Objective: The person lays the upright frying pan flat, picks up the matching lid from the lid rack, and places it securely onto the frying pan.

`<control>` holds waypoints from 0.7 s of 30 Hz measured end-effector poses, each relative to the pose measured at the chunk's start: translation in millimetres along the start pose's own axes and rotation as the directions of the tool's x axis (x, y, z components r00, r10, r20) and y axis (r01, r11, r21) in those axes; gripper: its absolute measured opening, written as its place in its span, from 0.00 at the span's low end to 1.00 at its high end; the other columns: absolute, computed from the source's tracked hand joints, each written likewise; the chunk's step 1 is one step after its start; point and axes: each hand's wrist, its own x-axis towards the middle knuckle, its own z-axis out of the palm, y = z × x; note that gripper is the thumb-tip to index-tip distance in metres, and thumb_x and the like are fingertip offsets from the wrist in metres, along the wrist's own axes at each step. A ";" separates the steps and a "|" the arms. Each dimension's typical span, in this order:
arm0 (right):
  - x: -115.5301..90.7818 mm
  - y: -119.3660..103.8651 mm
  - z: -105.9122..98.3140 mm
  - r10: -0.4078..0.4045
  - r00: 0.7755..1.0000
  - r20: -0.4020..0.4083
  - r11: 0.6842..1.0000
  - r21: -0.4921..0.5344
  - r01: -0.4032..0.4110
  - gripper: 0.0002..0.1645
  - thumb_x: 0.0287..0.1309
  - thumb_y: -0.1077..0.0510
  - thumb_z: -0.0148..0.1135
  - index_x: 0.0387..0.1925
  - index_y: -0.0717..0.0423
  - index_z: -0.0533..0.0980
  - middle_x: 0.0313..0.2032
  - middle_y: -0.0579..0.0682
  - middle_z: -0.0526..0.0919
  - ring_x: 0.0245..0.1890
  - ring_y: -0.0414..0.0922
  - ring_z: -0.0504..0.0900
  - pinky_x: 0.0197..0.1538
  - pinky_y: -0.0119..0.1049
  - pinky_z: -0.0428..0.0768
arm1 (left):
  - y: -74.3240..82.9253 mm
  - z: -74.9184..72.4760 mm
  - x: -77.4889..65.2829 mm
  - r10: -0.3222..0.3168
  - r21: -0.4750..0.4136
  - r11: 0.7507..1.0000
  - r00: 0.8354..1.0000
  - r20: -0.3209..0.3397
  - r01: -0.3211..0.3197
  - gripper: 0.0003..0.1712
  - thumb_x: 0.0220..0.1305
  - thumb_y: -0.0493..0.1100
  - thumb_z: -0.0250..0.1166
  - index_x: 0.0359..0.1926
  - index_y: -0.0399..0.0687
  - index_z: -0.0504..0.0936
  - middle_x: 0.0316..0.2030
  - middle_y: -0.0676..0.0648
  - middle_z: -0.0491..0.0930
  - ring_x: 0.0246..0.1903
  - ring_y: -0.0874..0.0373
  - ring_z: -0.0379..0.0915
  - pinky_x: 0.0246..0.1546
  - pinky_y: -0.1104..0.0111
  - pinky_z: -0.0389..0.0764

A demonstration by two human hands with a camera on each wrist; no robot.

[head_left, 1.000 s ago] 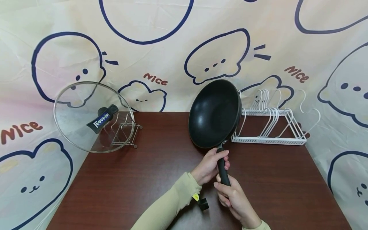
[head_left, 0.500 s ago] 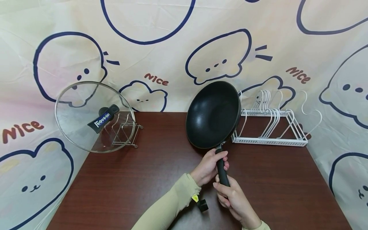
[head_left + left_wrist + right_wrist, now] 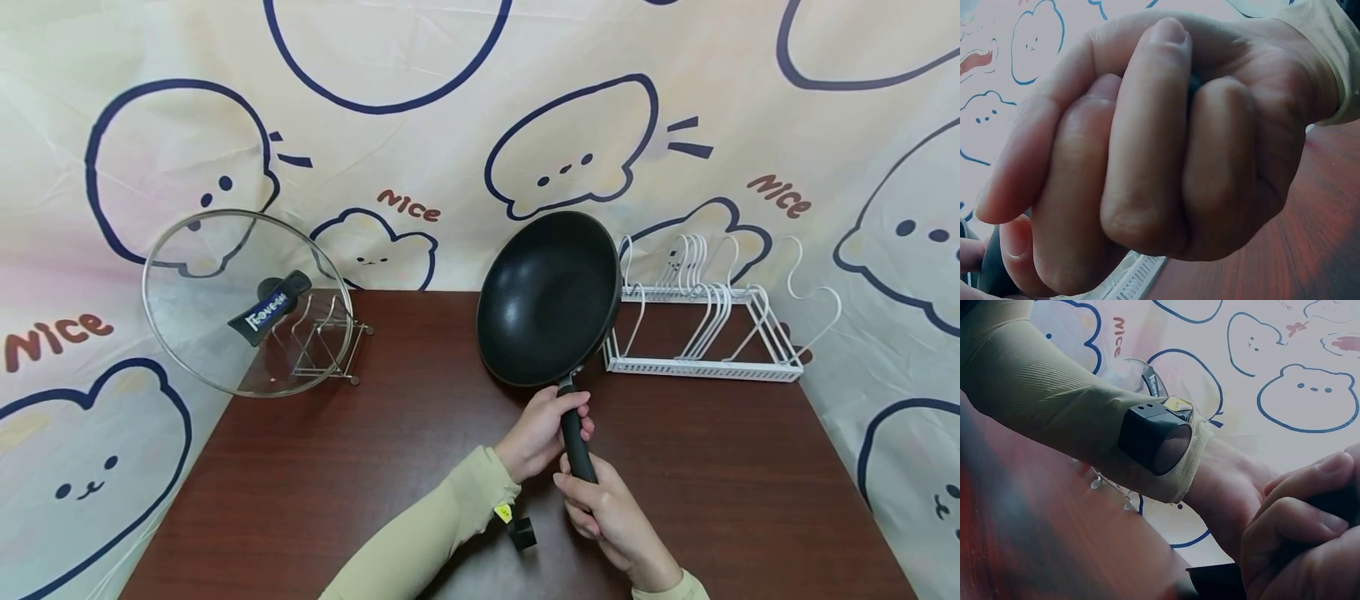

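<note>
A black frying pan [image 3: 551, 296] is held tilted above the table, its dark inner face toward the head camera. My left hand [image 3: 540, 433] grips the upper part of its black handle [image 3: 576, 442], close to the pan body. Lower down, my right hand [image 3: 611, 517] wraps round the handle's end. In the left wrist view the curled fingers of the left hand [image 3: 1147, 144] hide most of the handle. The right wrist view has the right hand [image 3: 1310, 531] curled on the dark handle, with the left forearm crossing behind.
A white rack [image 3: 701, 367] with upright loops stands right of the pan, partly overlapped by its edge. At the left, a glass lid [image 3: 195, 333] with a black handle leans upright on a small wire stand [image 3: 348, 354]. A patterned cloth [image 3: 450, 150] backs the brown table [image 3: 337, 492].
The pan has shifted slightly left, away from the white rack, and both hands move with it, keeping their grip on the handle. The lid and rack stay put.
</note>
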 end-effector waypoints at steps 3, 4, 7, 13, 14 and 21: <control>0.2 -0.1 0.0 0.006 1.000 0.004 1.000 0.002 -0.006 0.11 0.74 0.59 0.56 0.43 0.58 0.63 0.13 0.37 0.63 0.09 0.30 0.62 0.15 0.25 0.61 | 0.0 -0.1 0.1 -0.003 0.000 1.000 1.000 -0.009 0.003 0.09 0.73 0.41 0.63 0.42 0.45 0.70 0.28 0.49 0.76 0.23 0.61 0.76 0.32 0.73 0.84; 0.3 -0.2 0.0 0.006 1.000 0.004 1.000 0.001 -0.006 0.11 0.74 0.59 0.56 0.43 0.58 0.63 0.13 0.37 0.63 0.09 0.30 0.62 0.15 0.25 0.61 | 0.0 -0.3 0.2 -0.003 0.000 1.000 1.000 -0.010 0.003 0.09 0.73 0.41 0.63 0.41 0.45 0.70 0.28 0.49 0.76 0.23 0.61 0.77 0.32 0.72 0.84; 0.7 -0.6 0.3 0.009 1.000 0.001 1.000 0.000 -0.009 0.11 0.74 0.59 0.56 0.43 0.58 0.63 0.13 0.37 0.63 0.09 0.30 0.62 0.15 0.24 0.61 | 0.4 -1.1 0.5 0.000 0.004 1.000 1.000 -0.012 0.000 0.08 0.73 0.41 0.62 0.41 0.45 0.71 0.28 0.49 0.76 0.23 0.62 0.78 0.31 0.73 0.85; 1.5 0.0 1.2 0.017 1.000 -0.005 1.000 0.016 -0.017 0.11 0.73 0.60 0.56 0.44 0.57 0.62 0.14 0.37 0.63 0.09 0.30 0.62 0.14 0.24 0.60 | 1.2 -3.0 1.1 0.003 0.011 1.000 1.000 -0.020 -0.003 0.06 0.74 0.40 0.61 0.40 0.45 0.72 0.29 0.48 0.77 0.23 0.62 0.80 0.31 0.72 0.86; 1.6 0.3 1.2 0.018 1.000 -0.005 1.000 0.018 -0.018 0.11 0.73 0.60 0.56 0.44 0.57 0.62 0.14 0.37 0.63 0.09 0.30 0.62 0.14 0.24 0.60 | 1.3 -3.4 0.9 0.001 0.009 1.000 1.000 -0.022 -0.001 0.06 0.74 0.40 0.62 0.40 0.45 0.72 0.29 0.48 0.77 0.23 0.62 0.80 0.31 0.72 0.87; 2.0 1.0 1.3 0.000 1.000 0.019 1.000 0.018 -0.001 0.10 0.74 0.59 0.56 0.44 0.56 0.63 0.14 0.36 0.62 0.09 0.29 0.61 0.14 0.23 0.59 | 1.4 -5.8 0.2 -0.001 0.014 1.000 0.999 -0.032 0.001 0.06 0.73 0.40 0.62 0.40 0.45 0.72 0.28 0.48 0.77 0.23 0.62 0.81 0.31 0.72 0.87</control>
